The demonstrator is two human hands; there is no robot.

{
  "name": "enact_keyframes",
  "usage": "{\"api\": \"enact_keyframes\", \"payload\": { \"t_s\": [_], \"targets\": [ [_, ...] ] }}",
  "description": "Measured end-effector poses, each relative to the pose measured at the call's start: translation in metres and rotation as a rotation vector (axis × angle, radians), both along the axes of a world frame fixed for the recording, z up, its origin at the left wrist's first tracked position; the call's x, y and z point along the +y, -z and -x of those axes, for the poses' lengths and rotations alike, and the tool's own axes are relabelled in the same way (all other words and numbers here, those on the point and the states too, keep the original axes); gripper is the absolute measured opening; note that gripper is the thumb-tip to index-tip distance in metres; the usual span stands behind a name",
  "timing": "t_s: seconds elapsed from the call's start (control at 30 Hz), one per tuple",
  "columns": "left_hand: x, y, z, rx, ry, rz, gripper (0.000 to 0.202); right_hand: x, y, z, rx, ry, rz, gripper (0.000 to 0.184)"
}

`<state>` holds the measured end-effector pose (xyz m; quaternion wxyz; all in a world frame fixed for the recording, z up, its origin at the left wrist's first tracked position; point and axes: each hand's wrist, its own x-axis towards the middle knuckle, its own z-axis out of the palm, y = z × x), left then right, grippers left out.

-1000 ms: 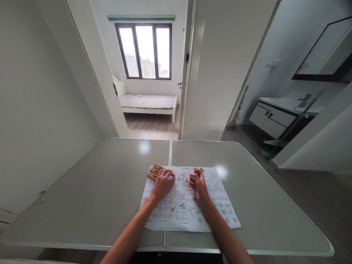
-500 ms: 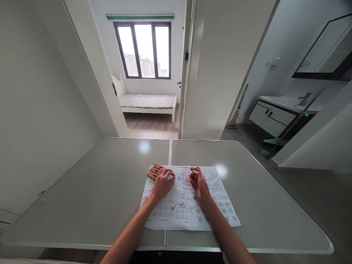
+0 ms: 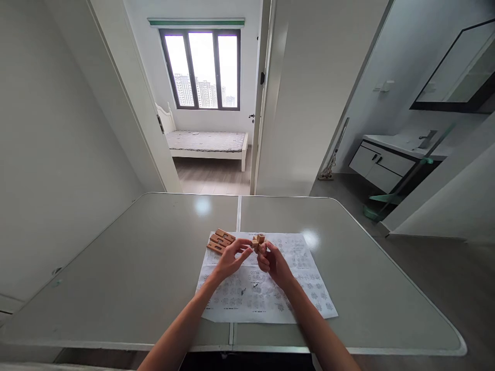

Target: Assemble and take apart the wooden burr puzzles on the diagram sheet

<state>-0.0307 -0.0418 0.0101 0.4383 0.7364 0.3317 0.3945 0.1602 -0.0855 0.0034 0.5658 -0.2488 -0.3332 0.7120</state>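
Small notched wooden puzzle pieces [image 3: 258, 240], fitted together in a cluster, are held up over the printed sheet. My right hand [image 3: 274, 262] is closed around their lower right side, with thumb and fingers bent. From the left, my left hand [image 3: 232, 258] reaches in, its thumb and fingertips at the cluster's left side; the exact contact is too small to make out. Several more notched wooden sticks [image 3: 220, 240] lie side by side at the sheet's upper left corner, just beyond my left hand. The paper sheet [image 3: 266, 304] carries rows of small printed diagrams and a few dark pen marks.
The sheet lies on a grey-green table [image 3: 127, 278] with a pale rim and a seam down its middle. Past the far edge are a doorway, a bed [image 3: 209, 141] and a window [image 3: 201, 69]. At right stand a washbasin cabinet [image 3: 382, 162] and a broom [image 3: 410, 178].
My right hand has turned and moved slightly left, bringing the wooden cluster into fuller view. My left hand has shifted right, away from the loose sticks, to meet the cluster.
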Motion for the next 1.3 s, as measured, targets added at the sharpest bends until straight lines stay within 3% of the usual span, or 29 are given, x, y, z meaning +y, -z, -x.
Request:
{"api": "enact_keyframes", "payload": {
  "t_s": [0.17,0.4,0.77,0.93,1.1,1.3],
  "targets": [
    [-0.006,-0.004,-0.003,-0.088,0.193,0.17,0.069,-0.003,0.0,0.0,0.019,-0.097,-0.053,0.044],
    [-0.007,-0.005,-0.003,-0.173,0.28,0.3,0.06,-0.005,0.0,0.0,0.003,-0.16,-0.06,0.048],
    [-0.007,0.001,-0.004,-0.26,0.268,0.369,0.062,-0.01,-0.007,0.001,-0.074,-0.139,-0.059,0.048],
    [-0.002,0.006,-0.003,-0.303,0.209,0.377,0.066,-0.007,-0.006,0.004,-0.097,-0.03,-0.066,0.037],
    [0.001,0.007,-0.003,-0.319,0.163,0.39,0.073,-0.003,-0.001,0.005,-0.151,0.074,-0.051,0.041],
    [0.002,0.01,-0.002,-0.33,0.125,0.387,0.074,-0.002,0.002,0.005,-0.226,0.033,-0.041,0.041]
  ]
}}
